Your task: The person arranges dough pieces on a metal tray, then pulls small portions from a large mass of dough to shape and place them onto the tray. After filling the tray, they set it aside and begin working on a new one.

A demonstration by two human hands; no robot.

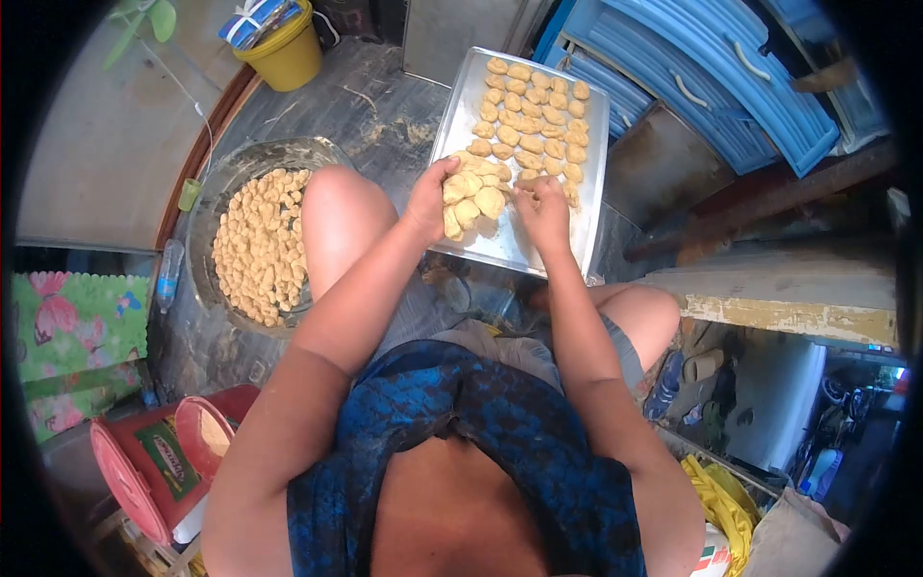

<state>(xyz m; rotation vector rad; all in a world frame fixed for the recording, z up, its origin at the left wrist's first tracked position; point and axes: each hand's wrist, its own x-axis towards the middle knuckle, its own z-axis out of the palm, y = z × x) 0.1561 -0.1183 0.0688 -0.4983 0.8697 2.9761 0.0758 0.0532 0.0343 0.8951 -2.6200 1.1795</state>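
Observation:
A metal tray (562,252) lies on the floor in front of my knees, with rows of flattened dough pieces (530,125) on its far part. My left hand (429,204) is curled round a pile of dough pieces (468,199) above the tray's near left part. Over the tray, just right of that pile, my right hand (544,207) has its fingers pinched together; what is between them is too small to make out. To the left of my left knee sits a round basin (204,231) holding many small dough lumps (258,245).
A yellow bucket (289,58) stands at the back left, and a plastic bottle (169,275) is beside the basin. Red containers (144,481) stand at the lower left. Blue drawers (673,72) are at the back right, above a wooden ledge (779,298).

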